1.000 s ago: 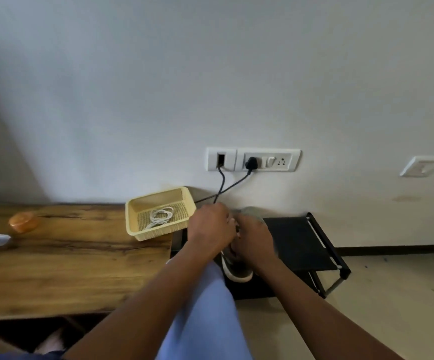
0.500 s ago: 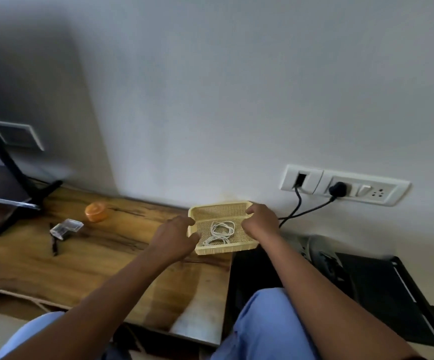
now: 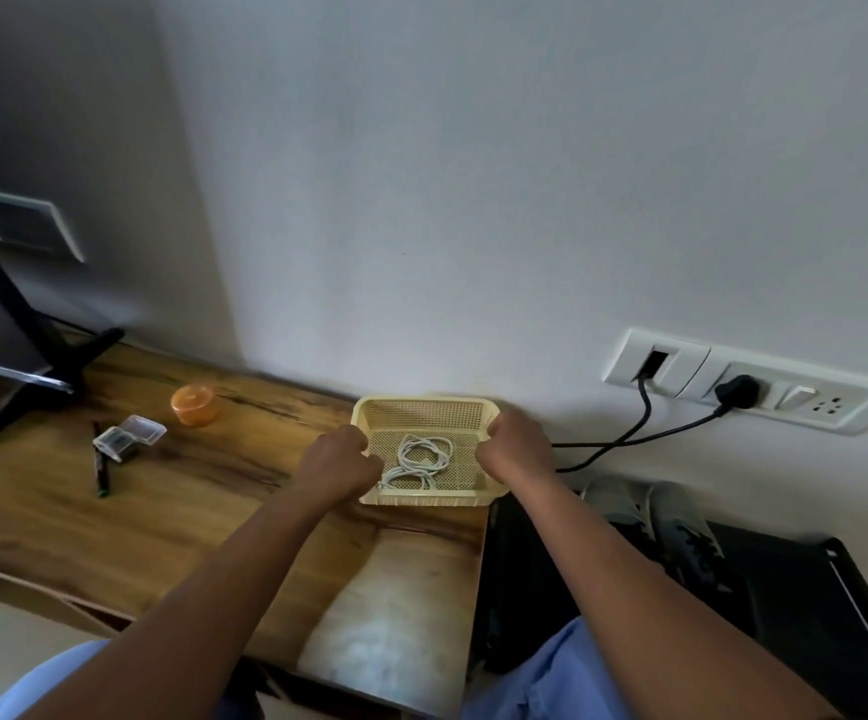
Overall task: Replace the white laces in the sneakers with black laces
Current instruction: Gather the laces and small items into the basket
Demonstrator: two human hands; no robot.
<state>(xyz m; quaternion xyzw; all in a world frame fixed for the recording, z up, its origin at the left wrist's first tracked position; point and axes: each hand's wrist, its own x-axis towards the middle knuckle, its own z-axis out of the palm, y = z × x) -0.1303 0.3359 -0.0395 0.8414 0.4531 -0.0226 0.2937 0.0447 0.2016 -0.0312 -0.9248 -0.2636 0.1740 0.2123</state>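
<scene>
Down at the bottom edge, two knees in light blue trousers (image 3: pixel 551 672), and both bare forearms reach out over the wooden table (image 3: pixel 172 517). The grain is dark-streaked, with a pale worn patch near the front right corner, and the tabletop ends just short of a black rack (image 3: pixel 795 610) standing on the right.

On that rack, the grey sneakers (image 3: pixel 671 517) sit side by side, toes toward the wall, dark laces showing on the nearer one.

Now the hands. The left hand (image 3: pixel 341 467) curls its fingers over the left rim of the yellow mesh basket (image 3: pixel 421 413); the right hand (image 3: pixel 517 449) grips the right rim the same way. The basket sits at the table's far right end, close to the wall, and the white laces (image 3: pixel 419 462) lie coiled loose on its floor, between the two hands.

Further left on the table: a pen (image 3: pixel 101 467) lying beside a small clear plastic case (image 3: pixel 128 438), then an orange round container (image 3: pixel 194 404) beyond them. At the far left, a black monitor stand (image 3: pixel 32 366) splays its feet on the wood.

Back wall is plain pale grey. A white socket panel (image 3: pixel 754 387) sits low on the right, two black cables (image 3: pixel 629 439) plugged in and drooping down behind the basket. A grey framed plate (image 3: pixel 21 226) is set in the shadowed wall at left.
</scene>
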